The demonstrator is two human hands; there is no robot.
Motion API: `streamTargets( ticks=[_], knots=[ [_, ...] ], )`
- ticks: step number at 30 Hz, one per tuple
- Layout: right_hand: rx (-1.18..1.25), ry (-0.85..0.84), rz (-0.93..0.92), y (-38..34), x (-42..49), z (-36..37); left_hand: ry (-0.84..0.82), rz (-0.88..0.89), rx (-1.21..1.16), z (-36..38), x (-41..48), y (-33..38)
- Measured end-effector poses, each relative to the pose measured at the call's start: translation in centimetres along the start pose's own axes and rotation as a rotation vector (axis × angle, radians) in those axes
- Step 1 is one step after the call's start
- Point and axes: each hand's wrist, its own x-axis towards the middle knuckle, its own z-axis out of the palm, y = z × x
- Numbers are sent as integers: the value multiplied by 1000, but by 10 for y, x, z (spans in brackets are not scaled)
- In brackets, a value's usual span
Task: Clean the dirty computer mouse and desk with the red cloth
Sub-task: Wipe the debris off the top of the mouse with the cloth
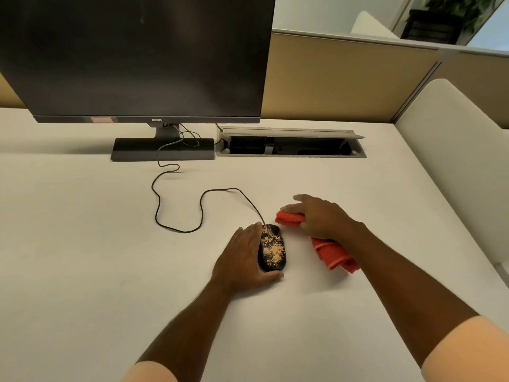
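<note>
- While the left hand (242, 255) cups the mouse (272, 248), fingers along its left side and thumb round its near end, it should pin it firmly to the worktop (110, 244).
- Just right of the mouse, the right hand (319, 219) grips the bunched cloth (334, 253); wiping the crumbs (276, 250) one way seems best.
- Beyond, the cable (201, 205) loops and could snag.
- Well back stand the monitor (132, 56) and open hatch (292, 146).

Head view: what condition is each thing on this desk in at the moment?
computer mouse: dirty, speckled with orange crumbs, on the desk.
red cloth: bunched up, lying beside the mouse.
left hand: holds the mouse's left side.
right hand: grips the cloth.
monitor: screen dark.
cable hatch: lid raised, open.
mouse cable: slack, looping across the desk.
</note>
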Motion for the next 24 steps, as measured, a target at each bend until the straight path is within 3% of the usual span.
streamTargets(
  ticks=[9, 16, 24],
  knots=[
    [-137, -43, -113, -34, 19, 0, 1, 4, -10, 0, 1, -2],
    [-243, -103, -146, -16, 10, -9, 3, 0, -6, 2, 0, -3],
    [-133, 1, -104, -28, 19, -9, 5, 10, -3, 1, 1, -2]
  ],
)
